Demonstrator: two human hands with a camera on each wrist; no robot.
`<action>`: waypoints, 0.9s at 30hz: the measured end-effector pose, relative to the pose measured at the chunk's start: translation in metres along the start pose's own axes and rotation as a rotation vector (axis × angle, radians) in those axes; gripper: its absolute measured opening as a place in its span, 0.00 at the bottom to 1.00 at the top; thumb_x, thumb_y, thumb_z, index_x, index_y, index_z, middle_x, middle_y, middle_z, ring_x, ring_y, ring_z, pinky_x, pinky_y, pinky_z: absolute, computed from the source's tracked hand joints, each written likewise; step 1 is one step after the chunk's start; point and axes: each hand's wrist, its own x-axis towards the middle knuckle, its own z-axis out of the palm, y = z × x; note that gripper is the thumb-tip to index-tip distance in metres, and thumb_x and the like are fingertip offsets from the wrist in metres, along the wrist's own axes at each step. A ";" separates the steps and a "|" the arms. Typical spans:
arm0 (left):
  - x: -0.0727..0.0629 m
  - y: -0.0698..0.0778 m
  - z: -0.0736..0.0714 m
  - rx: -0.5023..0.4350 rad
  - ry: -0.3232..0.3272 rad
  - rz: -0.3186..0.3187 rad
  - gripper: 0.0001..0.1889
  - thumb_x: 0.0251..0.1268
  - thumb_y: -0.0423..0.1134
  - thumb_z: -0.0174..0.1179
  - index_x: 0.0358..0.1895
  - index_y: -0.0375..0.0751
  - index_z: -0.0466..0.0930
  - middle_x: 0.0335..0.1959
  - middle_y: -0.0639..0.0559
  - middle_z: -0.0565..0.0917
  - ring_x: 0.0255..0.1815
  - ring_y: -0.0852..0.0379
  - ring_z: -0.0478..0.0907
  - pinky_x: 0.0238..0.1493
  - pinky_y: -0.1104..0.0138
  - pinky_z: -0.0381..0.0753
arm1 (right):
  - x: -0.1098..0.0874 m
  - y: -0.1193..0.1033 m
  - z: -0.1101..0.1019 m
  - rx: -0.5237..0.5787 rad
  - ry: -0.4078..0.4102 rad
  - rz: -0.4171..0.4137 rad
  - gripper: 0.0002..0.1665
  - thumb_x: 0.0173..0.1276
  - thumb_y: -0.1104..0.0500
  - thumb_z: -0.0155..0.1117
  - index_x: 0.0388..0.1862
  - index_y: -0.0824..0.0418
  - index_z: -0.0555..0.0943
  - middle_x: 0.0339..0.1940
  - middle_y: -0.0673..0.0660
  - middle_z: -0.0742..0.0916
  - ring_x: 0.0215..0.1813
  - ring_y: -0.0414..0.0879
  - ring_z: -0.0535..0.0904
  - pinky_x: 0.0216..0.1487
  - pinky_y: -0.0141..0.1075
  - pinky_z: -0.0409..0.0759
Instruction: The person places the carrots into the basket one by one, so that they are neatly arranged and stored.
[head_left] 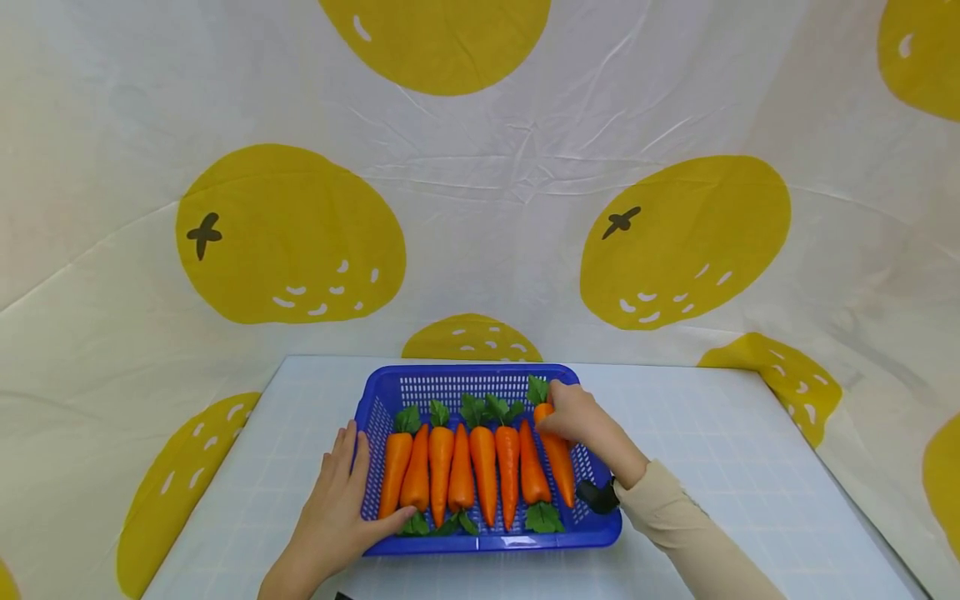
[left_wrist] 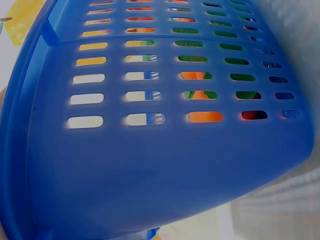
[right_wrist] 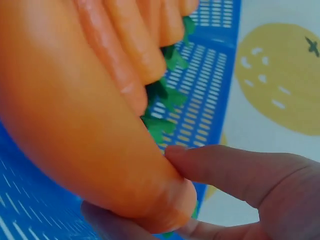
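A blue perforated plastic basket (head_left: 480, 543) holds a row of orange carrots (head_left: 441, 467) with green leafy tops, some turned leaf-end away and others leaf-end toward me. My right hand (head_left: 581, 414) reaches over the basket's right side and pinches the rightmost carrot (head_left: 557, 457) near its leafy end. The right wrist view shows thumb and fingers on either side of that carrot's thick end (right_wrist: 172, 202). On the left, my left hand (head_left: 333, 500) rests at the basket's left rim, fingers straight and thumb stretched over the front corner. Only the basket's outer wall (left_wrist: 160, 165) fills the left wrist view.
The basket stands on a pale table (head_left: 720, 467) with a faint grid pattern. Behind and around it hangs a white cloth (head_left: 495, 233) printed with large yellow fruit. A black band (head_left: 597, 497) is on the right wrist beside the basket's right wall.
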 end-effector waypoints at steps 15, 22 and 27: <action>-0.001 0.000 -0.001 0.002 0.002 -0.001 0.67 0.48 0.75 0.62 0.76 0.25 0.46 0.79 0.29 0.39 0.78 0.31 0.38 0.71 0.36 0.45 | 0.022 -0.003 0.018 -0.061 -0.119 0.094 0.33 0.55 0.66 0.67 0.59 0.75 0.69 0.41 0.69 0.82 0.18 0.54 0.81 0.21 0.45 0.84; 0.000 0.000 0.000 0.001 -0.008 -0.006 0.67 0.48 0.76 0.62 0.77 0.25 0.45 0.79 0.30 0.38 0.79 0.32 0.37 0.71 0.36 0.45 | 0.023 -0.003 0.027 -0.094 -0.088 0.093 0.09 0.55 0.69 0.62 0.36 0.66 0.74 0.23 0.62 0.80 0.15 0.54 0.81 0.13 0.39 0.78; 0.000 0.000 0.000 0.002 -0.007 -0.001 0.67 0.48 0.76 0.62 0.77 0.25 0.46 0.79 0.30 0.38 0.79 0.32 0.36 0.71 0.36 0.45 | 0.021 -0.002 0.029 -0.123 -0.058 0.070 0.07 0.54 0.69 0.61 0.32 0.65 0.75 0.21 0.60 0.79 0.14 0.51 0.78 0.12 0.37 0.76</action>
